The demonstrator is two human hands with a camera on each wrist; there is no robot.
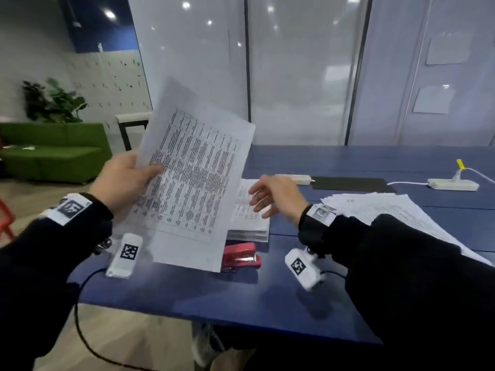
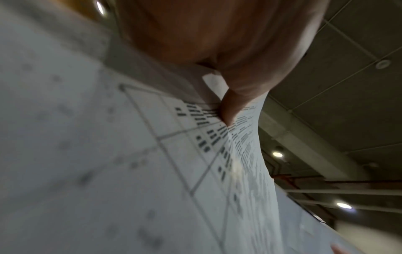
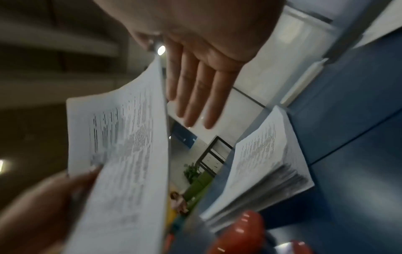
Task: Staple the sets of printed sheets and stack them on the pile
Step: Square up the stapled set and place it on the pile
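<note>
Head view: our left hand [image 1: 122, 174] pinches the set [image 1: 192, 172] by its edge, raised above the stapler [image 1: 239, 257] to keep the sheets aligned. Our right hand [image 1: 273, 195], fingers spread and empty, hovers over the pile [image 1: 250, 223] just behind the stapler, probably to steady it.

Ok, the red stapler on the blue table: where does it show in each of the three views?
Head: the red stapler lies on the table's near part, just below the stack of stapled sets, partly behind the held sheets.
Left wrist: not in view; the sheets fill the picture.
Right wrist: bottom edge, blurred, right of centre.
Shared landmark: the held sheets, in all three views.
</note>
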